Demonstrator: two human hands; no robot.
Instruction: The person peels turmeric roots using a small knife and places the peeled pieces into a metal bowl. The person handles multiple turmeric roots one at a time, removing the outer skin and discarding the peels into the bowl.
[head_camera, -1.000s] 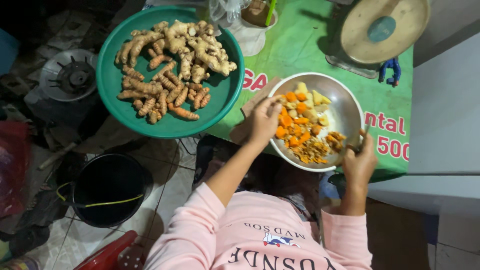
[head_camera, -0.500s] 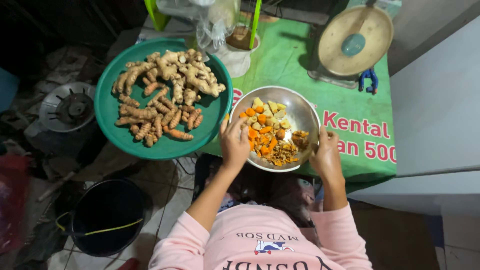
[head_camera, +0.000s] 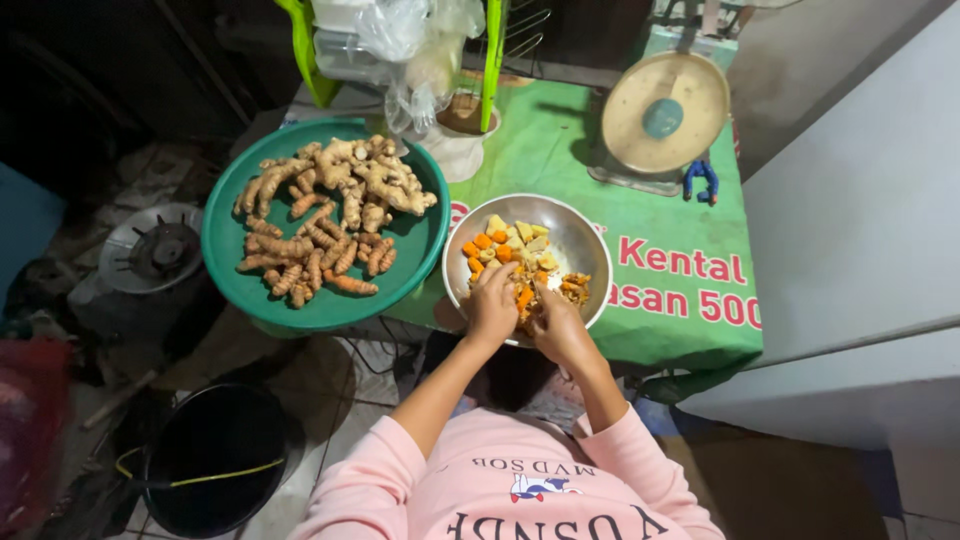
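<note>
A round metal bowl (head_camera: 585, 240) on the green table cover (head_camera: 560, 150) holds cut orange and pale yellow root pieces (head_camera: 500, 243). My left hand (head_camera: 492, 308) and my right hand (head_camera: 560, 332) are both inside the bowl at its near edge, side by side, fingers curled down into the pieces. What the fingers grip is hidden. To the left, a wide green tray (head_camera: 330, 305) carries a heap of whole knobbly brown and orange roots (head_camera: 330, 215). Pink sleeves cover both my arms.
A weighing scale with a round pan (head_camera: 665, 110) stands at the table's back right, a small blue object (head_camera: 700, 180) beside it. Clear plastic bags (head_camera: 420, 50) hang over a white cup (head_camera: 450, 150). On the floor are a black bucket (head_camera: 215, 460) and a gas burner (head_camera: 155, 250). A white wall (head_camera: 860, 230) stands right.
My hands have left the bowl's two sides and come together inside it at the near edge. The view has shifted, so the bowl and the tray sit lower in the picture.
</note>
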